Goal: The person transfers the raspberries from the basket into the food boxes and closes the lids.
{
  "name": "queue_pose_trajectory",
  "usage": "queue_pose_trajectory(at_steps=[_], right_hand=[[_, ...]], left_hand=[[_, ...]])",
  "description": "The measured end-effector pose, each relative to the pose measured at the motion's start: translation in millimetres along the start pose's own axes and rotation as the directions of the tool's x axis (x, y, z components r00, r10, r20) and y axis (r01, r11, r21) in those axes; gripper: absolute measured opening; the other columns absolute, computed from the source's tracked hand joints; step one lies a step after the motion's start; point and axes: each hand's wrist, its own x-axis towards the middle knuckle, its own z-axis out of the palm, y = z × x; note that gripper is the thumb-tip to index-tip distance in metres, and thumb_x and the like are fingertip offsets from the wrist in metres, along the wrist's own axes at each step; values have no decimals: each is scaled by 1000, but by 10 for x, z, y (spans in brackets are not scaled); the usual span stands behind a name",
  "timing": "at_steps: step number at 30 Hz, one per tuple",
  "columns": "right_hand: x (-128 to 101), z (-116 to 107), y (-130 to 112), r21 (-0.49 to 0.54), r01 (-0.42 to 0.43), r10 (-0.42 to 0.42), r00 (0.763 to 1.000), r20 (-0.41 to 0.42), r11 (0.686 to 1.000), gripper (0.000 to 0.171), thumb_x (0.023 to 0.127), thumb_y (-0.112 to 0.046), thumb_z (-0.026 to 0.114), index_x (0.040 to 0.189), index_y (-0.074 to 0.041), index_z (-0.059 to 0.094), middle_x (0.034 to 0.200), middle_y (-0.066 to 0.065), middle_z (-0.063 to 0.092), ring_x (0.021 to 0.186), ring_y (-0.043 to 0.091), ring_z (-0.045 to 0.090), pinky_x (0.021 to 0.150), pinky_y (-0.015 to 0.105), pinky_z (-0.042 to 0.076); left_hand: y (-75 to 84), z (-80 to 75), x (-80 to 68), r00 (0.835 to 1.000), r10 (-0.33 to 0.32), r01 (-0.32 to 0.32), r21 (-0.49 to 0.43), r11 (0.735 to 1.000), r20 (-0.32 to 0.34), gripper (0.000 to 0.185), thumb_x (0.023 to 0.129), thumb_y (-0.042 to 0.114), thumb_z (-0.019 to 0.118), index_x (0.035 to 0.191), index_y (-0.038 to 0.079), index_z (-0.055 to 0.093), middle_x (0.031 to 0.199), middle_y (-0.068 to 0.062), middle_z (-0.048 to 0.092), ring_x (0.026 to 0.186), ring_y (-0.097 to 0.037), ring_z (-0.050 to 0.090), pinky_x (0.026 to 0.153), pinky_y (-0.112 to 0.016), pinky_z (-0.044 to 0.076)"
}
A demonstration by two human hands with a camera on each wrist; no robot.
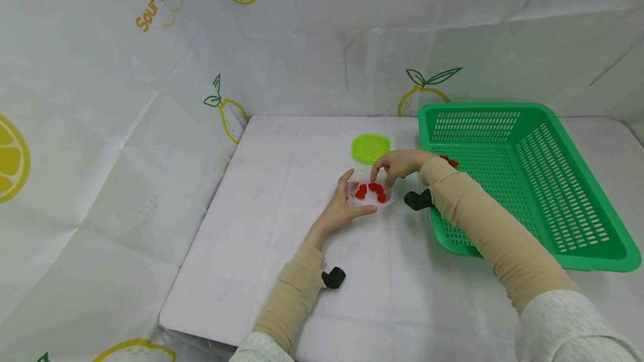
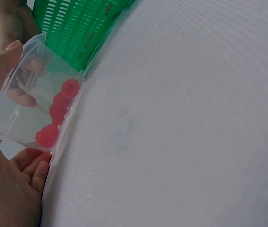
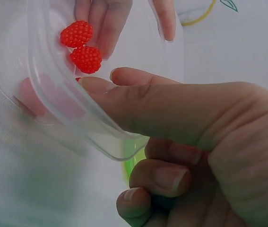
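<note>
My left hand [image 1: 358,198] holds a clear plastic tub [image 1: 373,193] on the white table, thumb on the near rim and fingers under it. Several red raspberries [image 1: 372,189] lie in the tub [image 2: 34,104]. My right hand [image 1: 378,175] reaches over the tub's far side. In the right wrist view the thumb and forefinger of that hand [image 3: 93,78] meet inside the rim, with a sliver of red between their tips. Two raspberries [image 3: 82,47] lie just beyond them, and the other fingers are curled.
A lime-green lid [image 1: 370,148] lies flat just behind the tub. A large green slotted basket [image 1: 523,183] stands to the right with red berries [image 1: 451,162] at its near-left corner. Lemon-print sheets wall the table at the back and left.
</note>
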Motion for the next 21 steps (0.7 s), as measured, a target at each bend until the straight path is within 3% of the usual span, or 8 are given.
queue_pose_trajectory(at_steps=[4, 10, 15, 21], right_hand=[[-13, 6, -24, 3, -24, 24, 1000, 19, 1000, 36, 81, -11, 66, 117, -12, 60, 83, 5, 44, 78, 18, 40, 65, 26, 37], [-37, 20, -39, 20, -44, 43, 998, 44, 999, 37, 81, -13, 67, 118, -14, 60, 93, 9, 47, 87, 21, 42, 81, 39, 45], [-40, 26, -30, 23, -45, 44, 998, 41, 999, 37, 81, -14, 67, 117, -14, 60, 91, 8, 45, 85, 21, 42, 81, 41, 45], [-18, 15, -42, 3, -36, 36, 999, 37, 999, 36, 82, -13, 65, 118, -14, 60, 94, 9, 47, 89, 21, 43, 84, 43, 46]], left_hand=[[-5, -1, -2, 1000, 6, -6, 4, 1000, -6, 98, 72, 46, 76, 143, 46, 9, 150, 1, 30, 139, -18, 28, 112, -49, 27], [3, 17, -24, 1000, 21, -21, 18, 1000, -19, 99, 71, 46, 77, 145, 40, 12, 148, 5, 34, 138, -16, 31, 113, -47, 28], [59, 16, -31, 999, 34, -34, -14, 999, -19, 100, 70, 43, 79, 146, 30, 15, 151, 10, 31, 140, -12, 28, 114, -44, 27], [82, -13, -19, 999, 42, -42, -52, 998, -9, 100, 71, 38, 79, 146, 24, 14, 149, 6, 34, 138, -13, 32, 114, -43, 27]])
